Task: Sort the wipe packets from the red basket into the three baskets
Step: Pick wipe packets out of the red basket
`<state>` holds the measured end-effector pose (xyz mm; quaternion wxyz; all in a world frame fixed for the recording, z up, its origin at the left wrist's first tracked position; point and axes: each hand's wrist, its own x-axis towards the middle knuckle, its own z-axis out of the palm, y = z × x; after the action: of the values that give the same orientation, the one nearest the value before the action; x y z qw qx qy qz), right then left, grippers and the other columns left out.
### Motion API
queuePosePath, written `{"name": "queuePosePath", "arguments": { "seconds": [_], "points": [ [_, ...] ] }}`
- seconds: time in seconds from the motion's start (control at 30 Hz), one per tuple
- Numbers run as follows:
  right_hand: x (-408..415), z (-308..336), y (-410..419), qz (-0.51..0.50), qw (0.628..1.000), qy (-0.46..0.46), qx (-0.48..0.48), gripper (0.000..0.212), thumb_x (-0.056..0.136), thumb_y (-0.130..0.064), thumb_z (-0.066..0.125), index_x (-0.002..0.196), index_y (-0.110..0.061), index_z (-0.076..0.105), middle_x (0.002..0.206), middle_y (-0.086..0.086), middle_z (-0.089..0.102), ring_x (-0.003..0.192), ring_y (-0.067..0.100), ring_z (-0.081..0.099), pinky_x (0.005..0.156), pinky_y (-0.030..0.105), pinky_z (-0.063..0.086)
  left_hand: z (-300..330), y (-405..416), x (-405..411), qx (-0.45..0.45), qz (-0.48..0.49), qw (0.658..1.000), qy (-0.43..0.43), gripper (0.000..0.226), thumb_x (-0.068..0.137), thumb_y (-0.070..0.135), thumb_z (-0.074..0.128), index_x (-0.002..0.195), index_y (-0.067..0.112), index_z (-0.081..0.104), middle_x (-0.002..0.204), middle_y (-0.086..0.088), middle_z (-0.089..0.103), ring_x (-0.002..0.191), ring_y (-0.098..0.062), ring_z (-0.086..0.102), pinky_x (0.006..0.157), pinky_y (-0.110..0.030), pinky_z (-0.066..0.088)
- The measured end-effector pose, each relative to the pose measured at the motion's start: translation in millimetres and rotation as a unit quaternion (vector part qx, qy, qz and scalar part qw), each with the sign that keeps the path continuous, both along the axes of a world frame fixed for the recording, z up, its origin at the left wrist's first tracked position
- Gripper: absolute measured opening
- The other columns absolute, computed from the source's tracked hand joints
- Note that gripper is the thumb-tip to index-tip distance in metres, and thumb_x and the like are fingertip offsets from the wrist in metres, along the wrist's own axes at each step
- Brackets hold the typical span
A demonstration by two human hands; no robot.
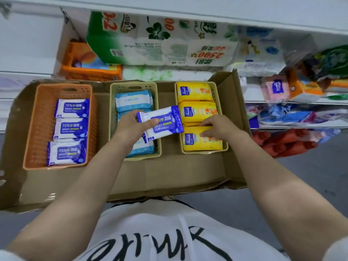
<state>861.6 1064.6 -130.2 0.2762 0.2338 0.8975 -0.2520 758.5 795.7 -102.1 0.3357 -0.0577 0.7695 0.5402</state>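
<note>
While the left hand (pixel 131 123) grips a blue-and-white alcohol wipe packet (pixel 162 122) with thumb on top and fingers curled beneath, the packet hangs tilted above the middle beige basket (pixel 112 117), its right end reaching over toward the neighbouring basket. That hand and packet cover much of the middle basket's contents; only parts of light-blue packets (pixel 132 99) show at the far end, and a corner more at the near end. To the right of the middle basket stands another beige basket (pixel 215 91) filled with yellow packets (pixel 194 92). The right hand (pixel 219 127) rests in it, fingertips pinching the edge of the nearest yellow packet (pixel 201 141); how firmly it holds cannot be told, since the fingers hide the contact. To the left of the middle basket sits an orange basket (pixel 40 129) holding three blue-and-white alcohol wipe packets (pixel 71 127) in a row. All three baskets stand on a flattened cardboard box (pixel 178 172), whose left edge is cut off by the frame. Beyond the middle basket, shelves carry a large green-and-white pack of paper rolls (pixel 160 38), blurred, and a second orange crate (pixel 75 70) partly hidden behind it. The red basket named in the task cannot be made out.
</note>
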Motion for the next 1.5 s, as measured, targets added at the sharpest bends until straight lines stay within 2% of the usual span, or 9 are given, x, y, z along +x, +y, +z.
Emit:
{"name": "queuePosePath", "arguments": {
  "seconds": [0.4, 0.6, 0.67, 0.77, 0.87, 0.97, 1.17, 1.33, 1.5],
  "points": [
    [20.1, -28.7, 0.4, -0.048, 0.993, 0.110, 0.000, 0.048, 0.083, -0.038, 0.076, 0.128, -0.035, 0.061, 0.132, 0.009, 0.052, 0.123, 0.030, 0.050, 0.102, 0.044, 0.046, -10.9, 17.0, 13.7, 0.026, 0.015, 0.997, -0.065, 0.038, 0.080, 0.026, 0.080, 0.112, 0.013, 0.064, 0.095, -0.005, 0.076, 0.086, -0.018, 0.074, 0.080, -0.037, 0.061],
    [14.1, -17.5, -3.5, -0.024, 0.995, 0.077, 0.065, 0.040, 0.088, -0.036, 0.070, 0.125, -0.024, 0.063, 0.126, 0.005, 0.063, 0.117, 0.027, 0.057, 0.093, 0.041, 0.051, -5.2, 19.8, 17.7, 0.040, 0.011, 0.996, -0.074, 0.026, 0.081, 0.019, 0.079, 0.105, 0.013, 0.069, 0.094, -0.006, 0.077, 0.073, -0.010, 0.073, 0.060, -0.022, 0.057],
    [3.2, -2.7, -12.0, -0.065, 0.983, 0.157, 0.069, 0.030, 0.091, -0.033, 0.066, 0.119, -0.020, 0.067, 0.117, 0.002, 0.069, 0.107, 0.022, 0.063, 0.087, 0.037, 0.053, -1.3, 16.2, 16.6, 0.035, 0.001, 0.997, -0.071, 0.022, 0.082, 0.017, 0.078, 0.102, 0.014, 0.070, 0.090, -0.003, 0.077, 0.069, -0.007, 0.072, 0.057, -0.019, 0.055],
    [-20.9, 28.1, -39.1, -0.135, 0.956, 0.250, -0.068, 0.025, 0.092, -0.035, 0.065, 0.112, -0.020, 0.069, 0.104, -0.006, 0.070, 0.095, 0.007, 0.063, 0.084, 0.029, 0.053, 2.7, 5.5, 11.0, 0.022, -0.025, 0.997, -0.072, 0.024, 0.082, 0.020, 0.078, 0.104, 0.016, 0.069, 0.089, -0.002, 0.077, 0.076, -0.010, 0.074, 0.065, -0.024, 0.059],
    [-45.3, 46.5, -71.2, -0.070, 0.954, 0.131, -0.262, 0.030, 0.085, -0.033, 0.075, 0.114, -0.025, 0.069, 0.104, -0.007, 0.072, 0.096, 0.007, 0.067, 0.083, 0.029, 0.057, 7.9, -11.2, 0.4, 0.036, -0.039, 0.995, -0.080, 0.030, 0.082, 0.024, 0.078, 0.109, 0.013, 0.070, 0.095, -0.006, 0.077, 0.089, -0.020, 0.074, 0.082, -0.036, 0.060],
    [-68.5, 47.0, -100.4, -0.004, 0.960, 0.076, -0.268, 0.025, 0.079, -0.028, 0.082, 0.101, -0.020, 0.073, 0.095, -0.003, 0.076, 0.090, 0.014, 0.072, 0.080, 0.034, 0.059, 11.9, -34.2, -14.2, 0.068, -0.023, 0.995, -0.075, 0.027, 0.085, 0.022, 0.075, 0.109, 0.010, 0.071, 0.095, -0.008, 0.077, 0.087, -0.020, 0.074, 0.081, -0.034, 0.060],
    [-120.0, 39.3, -171.6, -0.037, 0.951, 0.058, -0.301, 0.028, 0.080, -0.024, 0.081, 0.101, -0.010, 0.070, 0.096, 0.006, 0.076, 0.091, 0.021, 0.073, 0.083, 0.036, 0.057, 2.6, -107.6, -65.5, 0.079, 0.002, 0.996, -0.039, 0.016, 0.089, 0.020, 0.071, 0.099, 0.007, 0.068, 0.095, -0.012, 0.076, 0.079, -0.017, 0.071, 0.076, -0.028, 0.058],
    [-178.2, 19.2, -260.0, -0.023, 0.972, 0.102, -0.209, 0.013, 0.079, -0.025, 0.082, 0.081, -0.024, 0.069, 0.095, 0.005, 0.075, 0.092, 0.025, 0.071, 0.081, 0.039, 0.055, -17.9, -205.8, -126.8, 0.013, 0.041, 0.999, 0.017, 0.014, 0.090, 0.026, 0.071, 0.100, 0.016, 0.072, 0.094, -0.001, 0.075, 0.089, -0.017, 0.070, 0.085, -0.035, 0.056],
    [-215.6, -5.9, -331.6, 0.070, 0.994, 0.040, -0.071, 0.027, 0.079, -0.033, 0.079, 0.101, -0.019, 0.073, 0.102, 0.003, 0.072, 0.094, 0.023, 0.065, 0.083, 0.036, 0.052, -49.6, -302.6, -158.9, -0.151, 0.048, 0.986, 0.044, 0.043, 0.086, 0.032, 0.074, 0.123, 0.016, 0.060, 0.107, 0.000, 0.067, 0.100, -0.022, 0.065, 0.088, -0.037, 0.052]
  ]
}}
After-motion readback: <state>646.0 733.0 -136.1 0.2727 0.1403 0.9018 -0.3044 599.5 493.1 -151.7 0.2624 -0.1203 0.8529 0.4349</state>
